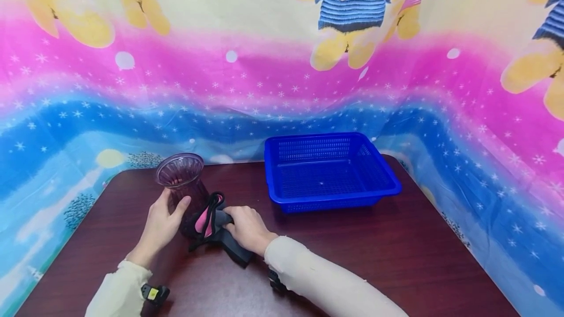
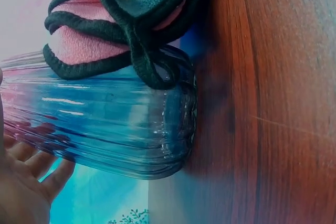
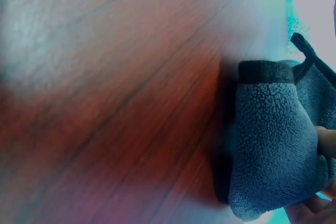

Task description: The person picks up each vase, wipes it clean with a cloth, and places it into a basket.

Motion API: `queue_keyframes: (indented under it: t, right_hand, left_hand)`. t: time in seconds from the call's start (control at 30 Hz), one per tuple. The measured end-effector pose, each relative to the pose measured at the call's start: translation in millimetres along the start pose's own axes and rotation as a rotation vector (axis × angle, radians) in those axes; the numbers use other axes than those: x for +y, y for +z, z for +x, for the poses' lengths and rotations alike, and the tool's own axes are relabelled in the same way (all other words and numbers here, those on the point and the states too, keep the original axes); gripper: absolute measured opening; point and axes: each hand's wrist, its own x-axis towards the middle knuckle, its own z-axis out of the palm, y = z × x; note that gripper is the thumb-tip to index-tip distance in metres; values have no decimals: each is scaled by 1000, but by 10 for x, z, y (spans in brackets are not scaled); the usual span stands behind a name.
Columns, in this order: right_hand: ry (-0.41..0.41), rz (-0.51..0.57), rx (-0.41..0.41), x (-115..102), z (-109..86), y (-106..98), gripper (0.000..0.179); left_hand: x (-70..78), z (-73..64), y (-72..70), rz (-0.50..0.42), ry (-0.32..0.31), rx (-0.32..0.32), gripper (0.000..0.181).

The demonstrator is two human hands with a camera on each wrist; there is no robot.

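Note:
A ribbed, see-through purple glass vase (image 1: 180, 172) with a flared rim stands near the table's left side, leaning slightly in the head view. My left hand (image 1: 162, 221) grips it below the rim, thumb on the near side and fingers round the far side. A folded grey and pink cloth (image 1: 235, 246) with black edging is held in my right hand (image 1: 248, 229). In the left wrist view the cloth (image 2: 86, 45) lies against the lower side of the vase (image 2: 115, 124), whose base is right at the tabletop. Its grey fold (image 3: 273, 140) fills the right wrist view's right side.
A blue plastic basket (image 1: 335, 197) with perforated walls stands at the back right of the dark red-brown table (image 1: 374, 258). Behind the table and along its sides hangs a printed curtain (image 1: 264, 87).

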Motion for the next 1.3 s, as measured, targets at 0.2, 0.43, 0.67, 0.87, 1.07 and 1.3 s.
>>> queue_keyframes:
  t: [0.2,0.43,0.67,0.87,1.07,1.3]
  right_hand:
    - [4,18,9,-7,22,13,14]
    - [13,46,26,-55,50,-50,21]
    - [18,103,63,-102,91,-171,21]
    - [11,152,105,-176,145,-282,21]
    - [5,156,139,-253,191,-372,20]
    - [-8,145,146,-287,206,-384,19]
  left_hand:
    - [-11,-8,6,26,7,-4,47]
    - [-28,-11,23,24,16,2,45]
    - [-51,3,57,5,44,10,43]
    - [-65,1,61,6,55,40,39]
    - [-66,1,48,18,74,51,38]
    - [-36,-1,36,29,78,76,30]
